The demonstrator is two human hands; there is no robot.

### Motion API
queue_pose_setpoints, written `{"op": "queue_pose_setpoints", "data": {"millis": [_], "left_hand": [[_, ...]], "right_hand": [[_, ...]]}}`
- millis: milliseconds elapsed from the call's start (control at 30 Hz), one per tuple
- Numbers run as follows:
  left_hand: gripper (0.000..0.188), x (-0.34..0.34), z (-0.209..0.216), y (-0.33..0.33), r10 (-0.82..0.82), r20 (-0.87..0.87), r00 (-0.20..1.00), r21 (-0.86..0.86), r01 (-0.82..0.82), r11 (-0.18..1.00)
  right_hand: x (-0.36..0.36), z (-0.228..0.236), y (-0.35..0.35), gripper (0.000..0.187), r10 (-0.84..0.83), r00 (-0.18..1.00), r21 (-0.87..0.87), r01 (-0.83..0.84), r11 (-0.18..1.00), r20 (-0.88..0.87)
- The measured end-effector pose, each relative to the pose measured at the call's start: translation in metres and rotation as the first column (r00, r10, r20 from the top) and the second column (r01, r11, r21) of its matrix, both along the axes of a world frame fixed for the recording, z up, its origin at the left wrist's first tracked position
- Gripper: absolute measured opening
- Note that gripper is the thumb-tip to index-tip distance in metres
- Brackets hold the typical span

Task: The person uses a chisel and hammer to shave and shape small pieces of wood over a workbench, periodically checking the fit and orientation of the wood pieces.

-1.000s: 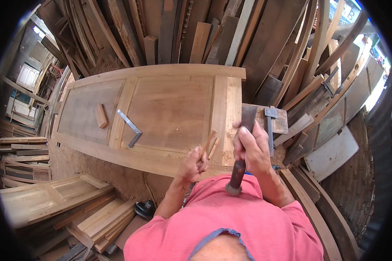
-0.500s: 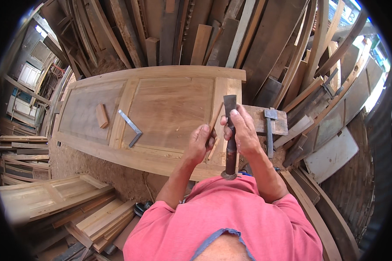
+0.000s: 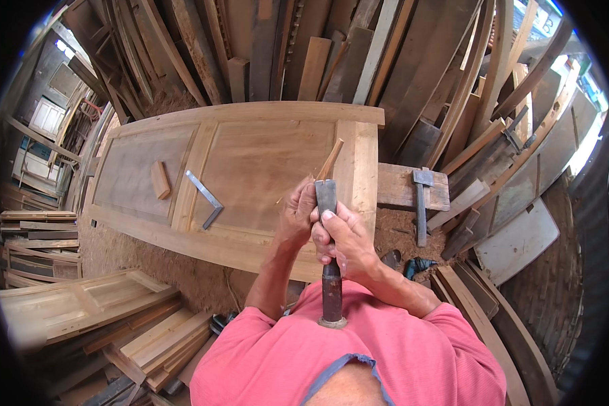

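Note:
My right hand is wrapped around a wide chisel at the join of blade and handle. Its grey blade points away from me, and the dark handle's butt end reaches my shirt front. Close beside the blade, my left hand pinches a thin wooden strip that sticks up past the blade's edge. Blade and strip look very near each other; whether they touch I cannot tell. Both hands are above the right part of a panelled wooden door lying flat.
On the door lie a metal square and a small wood block. To the right, a hammer rests on a plank. Boards lean along the back; another door panel and stacked timber sit at lower left.
The chisel has come down toward my chest and left, its butt now at my shirt. My left hand has moved slightly up and left, bringing the strip's tip by the blade.

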State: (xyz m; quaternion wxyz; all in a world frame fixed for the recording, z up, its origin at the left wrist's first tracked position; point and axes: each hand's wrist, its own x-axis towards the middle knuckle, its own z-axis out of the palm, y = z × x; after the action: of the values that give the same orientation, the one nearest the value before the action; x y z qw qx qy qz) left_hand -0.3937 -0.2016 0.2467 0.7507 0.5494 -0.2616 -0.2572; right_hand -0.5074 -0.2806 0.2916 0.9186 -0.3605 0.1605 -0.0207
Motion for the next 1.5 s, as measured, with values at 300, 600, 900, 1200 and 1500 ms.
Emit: {"op": "queue_pose_setpoints", "data": {"millis": [300, 600, 900, 1200, 1500], "left_hand": [[0.031, -0.019, -0.004, 0.007, 0.047, 0.084, 0.995, 0.046, -0.051, 0.998], [0.038, -0.050, -0.064, 0.048, -0.122, -0.485, 0.866, 0.018, 0.150, 0.989], [0.037, -0.024, -0.026, 0.023, -0.275, -0.351, 0.895, -0.131, 0.244, 0.961], [0.023, 0.010, -0.038, 0.016, -0.112, -0.459, 0.882, -0.169, 0.037, 0.985], [0.019, 0.016, -0.043, 0.021, 0.039, -0.328, 0.944, -0.131, -0.086, 0.988]], "right_hand": [[-0.007, 0.001, -0.007, 0.015, -0.059, 0.998, -0.079, 0.062, 0.995, 0.031], [-0.019, 0.004, -0.070, 0.025, -0.207, 0.978, -0.602, 0.174, 0.779, 0.014], [0.022, -0.016, -0.056, 0.013, -0.053, 0.997, -0.493, 0.073, 0.867, 0.055], [0.028, -0.024, -0.015, 0.025, -0.135, 0.982, -0.044, 0.142, 0.989, 0.132], [0.025, -0.022, 0.016, 0.015, 0.112, 0.992, 0.041, -0.109, 0.993, -0.060]]}}
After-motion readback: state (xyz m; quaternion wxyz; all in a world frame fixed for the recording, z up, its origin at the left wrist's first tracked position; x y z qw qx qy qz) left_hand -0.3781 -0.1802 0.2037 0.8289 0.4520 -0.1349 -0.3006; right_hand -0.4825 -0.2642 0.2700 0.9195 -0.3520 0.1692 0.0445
